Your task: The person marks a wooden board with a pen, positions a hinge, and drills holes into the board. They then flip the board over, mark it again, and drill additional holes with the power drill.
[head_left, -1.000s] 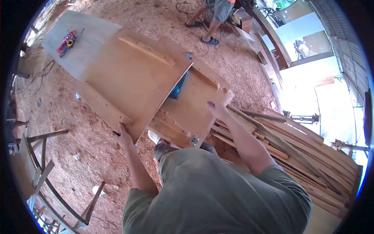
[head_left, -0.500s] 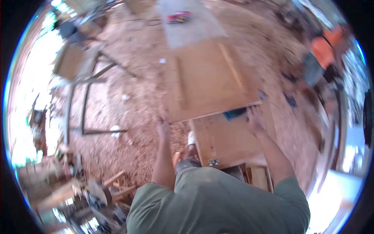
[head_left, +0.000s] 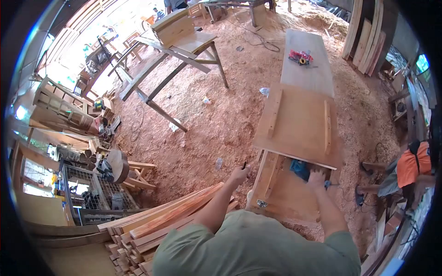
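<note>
My left hand (head_left: pixel 239 177) is closed around a small dark stick-like object (head_left: pixel 244 165), held left of the wooden panels. My right hand (head_left: pixel 316 180) rests with its fingers stretched out on the lower wooden panel (head_left: pixel 287 193), close below the edge of the upper panel. A blue tool (head_left: pixel 299 169), partly covered by the upper panel, lies just left of my right fingers. Two battens run along the upper panel (head_left: pixel 301 122), which overlaps the lower one. A metal hinge (head_left: pixel 262 203) sits at the lower panel's near left corner.
Stacked planks (head_left: pixel 170 216) lie at my left. Beyond them stands a wooden frame table (head_left: pixel 156 76). A pale board (head_left: pixel 308 73) carries a red tool (head_left: pixel 301 58) ahead. At right is a person in orange (head_left: pixel 414 163). Wood shavings (head_left: pixel 198 133) cover the ground.
My view has swung left, so the panels appear farther right. My left hand has left the upper panel's corner and shows a dark stick. My right hand now lies below the panel's edge.
</note>
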